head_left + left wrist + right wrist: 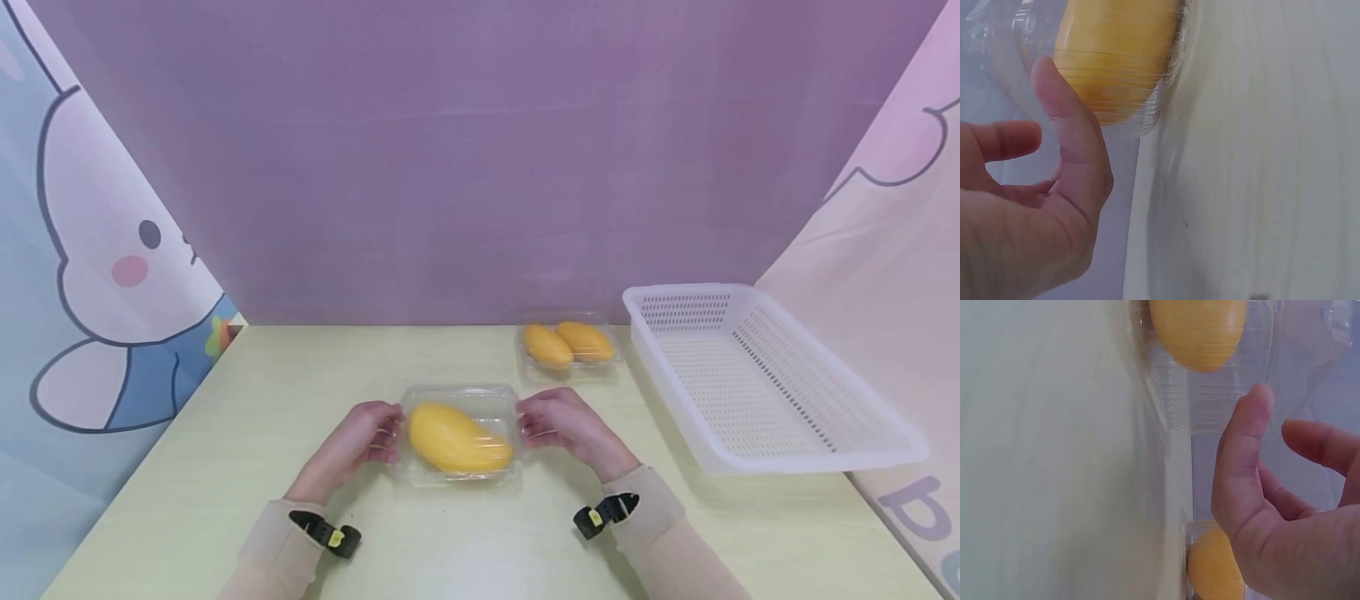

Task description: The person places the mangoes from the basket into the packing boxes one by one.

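Observation:
A clear plastic box with one large yellow mango in it stands in the middle of the table. At its left side is my left hand, fingers loosely bent and fingertips right at the plastic edge. My right hand mirrors it at the right side, its fingertips by the rim. Each wrist view has a gap between thumb and fingers: the left hand and the right hand both have a fingertip overlapping the ridged plastic wall.
Behind, to the right, another clear box holds two smaller orange-yellow mangoes. A white perforated plastic basket stands along the table's right side. The pale wooden table meets a purple backdrop at the back.

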Demonstrator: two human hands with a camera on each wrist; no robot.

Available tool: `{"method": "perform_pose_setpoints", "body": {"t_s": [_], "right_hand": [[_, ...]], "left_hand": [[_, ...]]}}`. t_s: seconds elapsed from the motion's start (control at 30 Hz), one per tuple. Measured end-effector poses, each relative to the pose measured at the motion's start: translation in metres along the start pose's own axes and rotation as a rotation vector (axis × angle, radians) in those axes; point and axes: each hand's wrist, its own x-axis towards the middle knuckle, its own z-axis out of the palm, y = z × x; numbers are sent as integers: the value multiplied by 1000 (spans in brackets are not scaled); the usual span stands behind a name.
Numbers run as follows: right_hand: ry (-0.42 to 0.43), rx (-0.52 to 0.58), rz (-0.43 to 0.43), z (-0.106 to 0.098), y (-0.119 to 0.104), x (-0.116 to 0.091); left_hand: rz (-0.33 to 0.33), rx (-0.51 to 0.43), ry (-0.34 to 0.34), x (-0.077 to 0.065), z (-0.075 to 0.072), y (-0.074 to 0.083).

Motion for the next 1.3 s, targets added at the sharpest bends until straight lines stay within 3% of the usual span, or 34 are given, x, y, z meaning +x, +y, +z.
{"method": "perform_pose_setpoints", "body": {"t_s": [0.4,0.83,1.3], "right_hand": [[-5,-8,-21,0,7,3],[34,-130,-24,4,2,1],[-120,-200,18,-1,2,-23]], "left_hand": [[18,43,19,2,0,-4],[38,62,-14,-1,1,-1],[13,57,9,2,2,-3]]}}
